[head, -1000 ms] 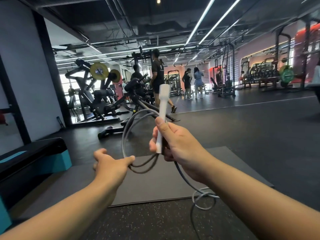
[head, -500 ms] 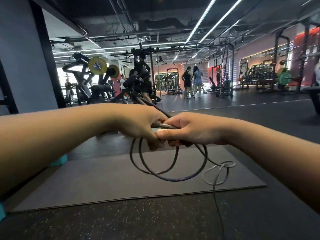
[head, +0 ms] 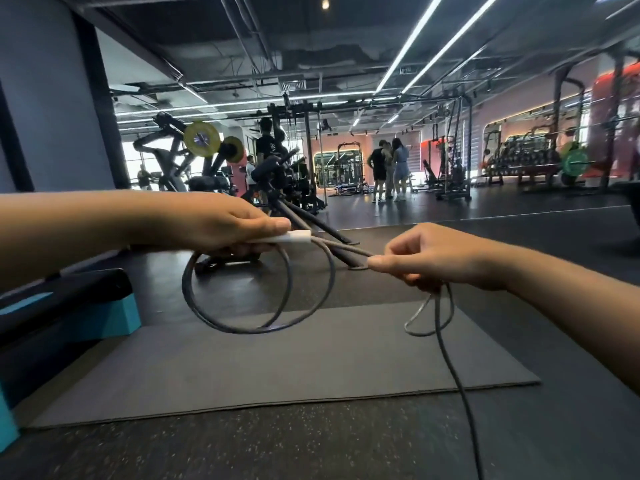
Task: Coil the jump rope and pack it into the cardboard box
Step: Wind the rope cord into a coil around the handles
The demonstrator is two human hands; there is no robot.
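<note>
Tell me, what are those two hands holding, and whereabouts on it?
Both hold the jump rope. The left hand grips its white handle with coiled loops hanging below; the right hand pinches the cord farther along.

Smooth white plastic handle [head: 297, 237], matt grey rope [head: 239, 327], matt dark floor mat [head: 242, 368]

Coiled jump rope [head: 256, 327] between left hand [head: 221, 223] and right hand [head: 429, 258]

A grey floor mat [head: 277, 368] lies below the hands; a teal-sided step platform [head: 69, 306] sits under the left hand; weight machines [head: 194, 157] stand beyond.
</note>
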